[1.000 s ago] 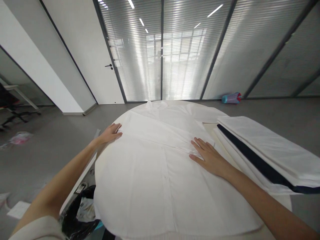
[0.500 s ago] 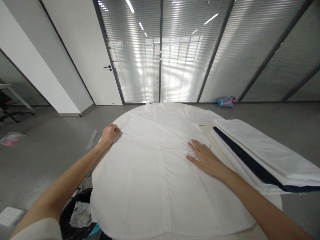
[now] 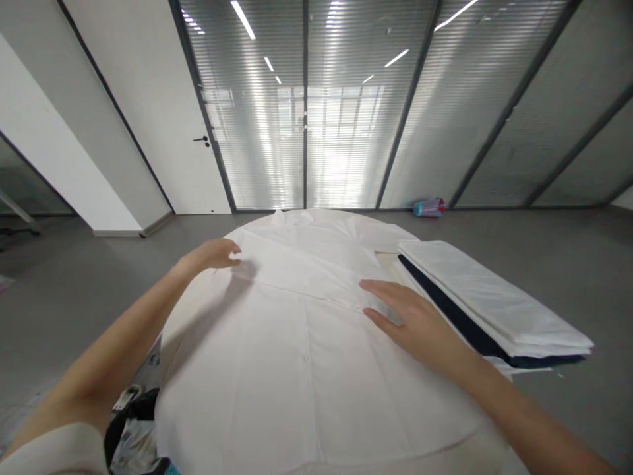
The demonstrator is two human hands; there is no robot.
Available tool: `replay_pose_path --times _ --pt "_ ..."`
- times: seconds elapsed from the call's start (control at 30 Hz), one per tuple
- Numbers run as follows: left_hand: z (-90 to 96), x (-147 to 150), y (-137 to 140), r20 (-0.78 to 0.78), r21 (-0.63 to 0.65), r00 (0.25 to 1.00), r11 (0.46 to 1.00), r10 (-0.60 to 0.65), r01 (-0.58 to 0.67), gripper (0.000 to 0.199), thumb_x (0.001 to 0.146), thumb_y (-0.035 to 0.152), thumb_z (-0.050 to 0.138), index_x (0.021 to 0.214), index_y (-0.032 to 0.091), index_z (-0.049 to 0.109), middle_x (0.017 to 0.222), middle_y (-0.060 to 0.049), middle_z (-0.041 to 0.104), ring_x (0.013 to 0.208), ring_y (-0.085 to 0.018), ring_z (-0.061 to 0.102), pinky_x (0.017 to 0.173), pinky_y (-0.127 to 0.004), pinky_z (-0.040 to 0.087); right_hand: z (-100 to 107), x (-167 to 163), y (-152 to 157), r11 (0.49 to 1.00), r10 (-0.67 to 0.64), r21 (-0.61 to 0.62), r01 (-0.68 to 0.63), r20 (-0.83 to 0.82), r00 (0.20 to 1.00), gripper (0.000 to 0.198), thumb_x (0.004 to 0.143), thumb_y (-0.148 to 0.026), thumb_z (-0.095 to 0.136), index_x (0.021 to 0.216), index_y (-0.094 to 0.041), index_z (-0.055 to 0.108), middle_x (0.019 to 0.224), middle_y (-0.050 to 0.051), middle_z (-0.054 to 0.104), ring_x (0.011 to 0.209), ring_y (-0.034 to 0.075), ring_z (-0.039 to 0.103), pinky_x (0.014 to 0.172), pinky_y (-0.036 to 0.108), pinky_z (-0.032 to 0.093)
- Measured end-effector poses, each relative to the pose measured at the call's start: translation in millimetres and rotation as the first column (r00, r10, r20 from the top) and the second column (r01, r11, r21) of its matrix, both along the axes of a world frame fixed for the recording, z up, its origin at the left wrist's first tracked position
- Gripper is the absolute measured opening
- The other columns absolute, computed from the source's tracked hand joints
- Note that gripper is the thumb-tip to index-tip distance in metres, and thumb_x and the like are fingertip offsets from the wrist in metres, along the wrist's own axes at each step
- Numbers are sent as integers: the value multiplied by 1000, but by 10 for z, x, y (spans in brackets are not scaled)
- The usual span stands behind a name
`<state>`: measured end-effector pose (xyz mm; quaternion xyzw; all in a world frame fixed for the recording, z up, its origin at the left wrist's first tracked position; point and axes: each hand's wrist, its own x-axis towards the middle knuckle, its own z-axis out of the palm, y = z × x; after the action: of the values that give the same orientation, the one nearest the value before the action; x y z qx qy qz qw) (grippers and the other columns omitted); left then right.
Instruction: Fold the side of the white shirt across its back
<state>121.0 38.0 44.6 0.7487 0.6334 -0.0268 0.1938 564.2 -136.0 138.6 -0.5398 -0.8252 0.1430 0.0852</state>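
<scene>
At the lower left edge of the view, a black bag (image 3: 131,429) with crumpled contents sat on the grey floor (image 3: 59,297), just beside the surface. Above it, the left hand (image 3: 210,254) reached out over the left side of a white button-up shirt (image 3: 301,356), which lay spread flat across the round surface (image 3: 482,439) with its collar at the far edge. The hand's fingers (image 3: 232,249) were curled loosely at the shirt's folded left sleeve edge; whether they pinched the cloth or only touched it could not be told. The shirt's button placket ran down the middle, toward the near edge.

Right of the placket, the right hand (image 3: 413,320) lay palm down on the shirt, its fingers (image 3: 378,288) stretched out, slightly spread and gripping nothing, their tips near a crease across the chest. Just beside that hand, further right, a stack of folded white cloth (image 3: 489,300) with a dark navy layer (image 3: 459,320) in it rested on the surface, overhanging its right edge. Well beyond, a small blue and pink cylinder (image 3: 429,208) lay on the floor against the glass wall (image 3: 346,99).
</scene>
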Motion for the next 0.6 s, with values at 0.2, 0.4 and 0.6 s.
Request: replay_pose_path --times 0.2,0.4,0.6 --pt "61 1857 -469 404 159 666 765 -627 624 52 97 49 47 144 27 53 153 -4 47 144 -24 39 120 -37 29 1135 642 186 758 -285 446 476 -429 857 34 94 -49 56 108 -23 74 100 10 75 92 24 72 88 46 56" --pt "27 2560 -935 453 190 422 548 -785 815 69 98 60 42 159 33 24 165 -1 21 153 -26 14 126 -48 6 559 2299 758 299 -688 146 943 -652 319 40 93 -30 57 109 3 71 96 29 73 58 13 64 65 34 52" --pt "-23 2559 -1005 443 203 420 545 -792 814 71 96 59 47 159 34 25 164 -2 25 152 -27 19 126 -48 5 -474 2766 461 666 -729 -381 641 -153 667 65 103 -53 26 103 -12 77 87 22 74 74 28 73 65 41 54"
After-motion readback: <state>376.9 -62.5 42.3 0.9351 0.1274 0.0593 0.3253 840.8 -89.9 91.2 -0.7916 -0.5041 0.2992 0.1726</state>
